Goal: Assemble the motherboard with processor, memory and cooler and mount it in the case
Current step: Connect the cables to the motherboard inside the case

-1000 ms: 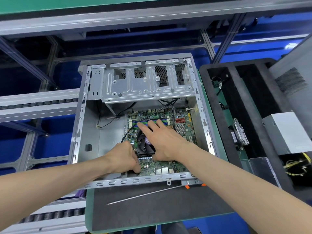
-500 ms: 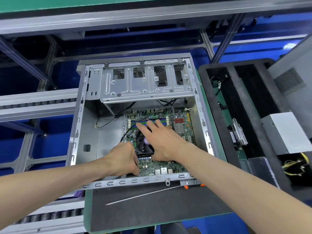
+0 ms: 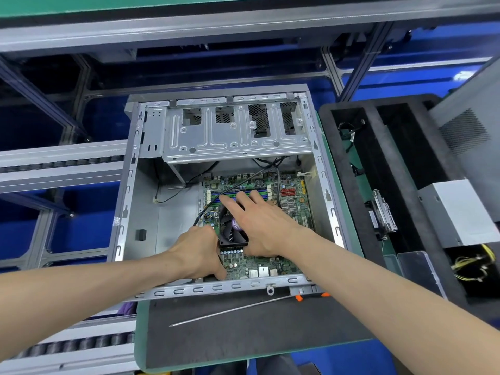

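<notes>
Motherboard (image 3: 270, 262) flat on the floor of the open case (image 3: 140, 212), cooler (image 3: 232, 230) on top, between both hands. Right hand (image 3: 259, 226) draped over the cooler, fingers spread toward the memory slots (image 3: 230, 191). Left hand (image 3: 197, 251) at the board's near-left edge, fingers curled, grip hidden. Likely seating step.

Both my bare forearms reach in from the near side and converge toward the middle. My left hand (image 3: 198, 251) lies knuckles up, fingers curled downward, thumb pointing right. My right hand (image 3: 261, 226) lies flat, palm down, its straight fingers (image 3: 230, 202) stretched far-left.
</notes>
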The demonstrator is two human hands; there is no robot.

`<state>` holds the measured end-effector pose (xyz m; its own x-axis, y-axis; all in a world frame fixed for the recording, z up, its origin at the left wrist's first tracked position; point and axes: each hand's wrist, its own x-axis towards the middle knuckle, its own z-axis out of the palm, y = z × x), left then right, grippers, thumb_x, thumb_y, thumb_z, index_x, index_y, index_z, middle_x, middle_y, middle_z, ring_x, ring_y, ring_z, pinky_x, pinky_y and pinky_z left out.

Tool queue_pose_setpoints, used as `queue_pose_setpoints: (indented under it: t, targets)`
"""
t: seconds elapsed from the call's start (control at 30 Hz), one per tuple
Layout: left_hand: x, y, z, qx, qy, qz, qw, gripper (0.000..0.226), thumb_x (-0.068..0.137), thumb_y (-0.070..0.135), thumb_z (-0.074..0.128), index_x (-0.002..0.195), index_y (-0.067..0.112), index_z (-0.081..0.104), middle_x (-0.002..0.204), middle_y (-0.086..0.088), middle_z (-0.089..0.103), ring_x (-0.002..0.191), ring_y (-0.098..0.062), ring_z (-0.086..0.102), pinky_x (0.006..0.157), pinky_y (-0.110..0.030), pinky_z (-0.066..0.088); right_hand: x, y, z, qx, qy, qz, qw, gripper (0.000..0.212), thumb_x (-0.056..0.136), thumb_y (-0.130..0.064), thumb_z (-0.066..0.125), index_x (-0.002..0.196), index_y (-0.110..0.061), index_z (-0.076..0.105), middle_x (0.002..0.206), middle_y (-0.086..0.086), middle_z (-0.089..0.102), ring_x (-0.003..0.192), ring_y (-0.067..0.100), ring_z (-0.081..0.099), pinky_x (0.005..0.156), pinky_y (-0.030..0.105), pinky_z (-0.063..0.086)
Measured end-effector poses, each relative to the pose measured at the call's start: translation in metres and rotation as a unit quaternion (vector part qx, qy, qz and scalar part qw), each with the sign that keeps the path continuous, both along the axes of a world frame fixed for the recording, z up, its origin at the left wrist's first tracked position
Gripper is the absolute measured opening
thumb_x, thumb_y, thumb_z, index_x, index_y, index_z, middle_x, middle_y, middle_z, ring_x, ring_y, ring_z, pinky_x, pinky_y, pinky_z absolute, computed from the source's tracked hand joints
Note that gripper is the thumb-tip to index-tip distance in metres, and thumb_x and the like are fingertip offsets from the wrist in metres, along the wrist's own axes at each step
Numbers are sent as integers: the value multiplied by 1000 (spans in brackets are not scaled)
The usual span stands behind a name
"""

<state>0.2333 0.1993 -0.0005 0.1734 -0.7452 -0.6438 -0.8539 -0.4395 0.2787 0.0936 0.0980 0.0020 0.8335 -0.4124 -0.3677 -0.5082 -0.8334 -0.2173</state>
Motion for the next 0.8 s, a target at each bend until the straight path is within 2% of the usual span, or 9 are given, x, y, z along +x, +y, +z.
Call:
queue_pose_setpoints:
  t: [0.13, 0.33, 0.67, 0.73, 0.8]
  targets:
    - [1, 2, -1, 6, 26, -2, 1000, 35, 55, 28, 88, 46, 14, 57, 35, 12, 48, 43, 2, 44, 36, -10, 30, 0, -1, 0, 4, 3, 2, 1000, 123, 70, -30, 85, 158, -21, 1, 153, 13, 25, 140, 41, 26, 97, 56, 46]
    - [1, 2, -2, -1, 42, -25, 999, 33, 58, 25, 85, 49, 14, 55, 33, 14, 43, 50, -5, 40, 38, -11, 29, -1, 0, 0, 0, 0, 4, 1000, 122, 69, -29, 85, 158, -21, 1, 152, 13, 26, 139, 40, 27, 97, 56, 47]
    - [0, 1, 0, 14, 61, -11, 998, 46, 60, 23, 88, 45, 15, 45, 36, 14, 44, 33, -3, 40, 36, -13, 28, -1, 0, 1, 4, 0, 1, 1000, 121, 69, -28, 85, 157, -21, 2, 150, 12, 28, 138, 40, 27, 96, 56, 47]
    - [2, 1, -1, 17, 66, -13, 998, 43, 62, 25, 87, 45, 14, 49, 36, 12, 47, 33, -2, 43, 36, -13, 29, -1, 0, 1, 2, 0, 2, 1000, 120, 69, -28, 85, 157, -21, 2, 150, 12, 28, 138, 40, 27, 95, 56, 47]
    - [4, 3, -1, 16, 65, -24, 997, 32, 63, 29, 83, 51, 11, 59, 36, 11, 47, 37, -2, 44, 40, -14, 31, -1, 0, 1, 2, 0, 2, 1000, 120, 69, -28, 85, 157, -21, 2, 151, 12, 28, 138, 40, 27, 95, 56, 47]
